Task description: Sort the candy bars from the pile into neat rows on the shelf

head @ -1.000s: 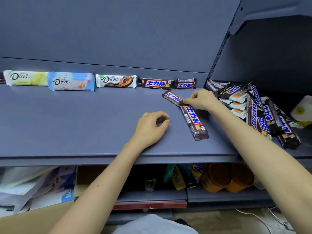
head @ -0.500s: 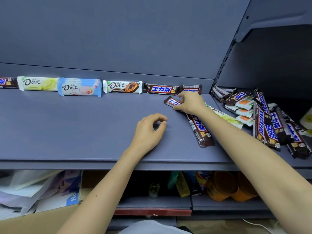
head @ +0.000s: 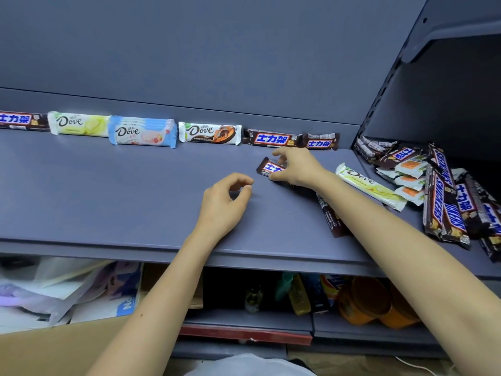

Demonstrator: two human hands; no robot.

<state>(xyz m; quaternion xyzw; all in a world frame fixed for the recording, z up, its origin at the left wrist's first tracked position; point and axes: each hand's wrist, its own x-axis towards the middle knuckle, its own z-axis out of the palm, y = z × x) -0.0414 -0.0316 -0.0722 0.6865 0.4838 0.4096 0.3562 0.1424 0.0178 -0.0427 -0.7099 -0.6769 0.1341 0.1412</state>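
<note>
Dark blue-grey shelving fills my feed, with the shelf (head: 108, 199) running the full width under a plain back panel (head: 189, 50). On the right of the shelf I see the pile (head: 439, 191), a jumble of long Snickers bars and small white packets with orange patches. Along the back edge stands the row (head: 173, 131): a Snickers at the far left, a yellow-green Dove bar (head: 78, 124), a blue Dove bar (head: 142, 132), a white-and-brown Dove bar (head: 210, 132), then two more Snickers end to end. A pale green Dove bar (head: 371, 185) lies slanted just beside the pile, and a long dark bar (head: 329, 215) lies partly hidden under the right forearm.

The left hand (head: 225, 199) rests on the shelf near its middle, fingers loosely curled with nothing in them. The right hand (head: 298, 166) is just in front of the row's right end, its fingers and thumb curled round the small Snickers bar (head: 268, 167), whose left end sticks out past them, low over the shelf. Below, I make out orange cups (head: 374, 302) and loose papers (head: 54, 291).
</note>
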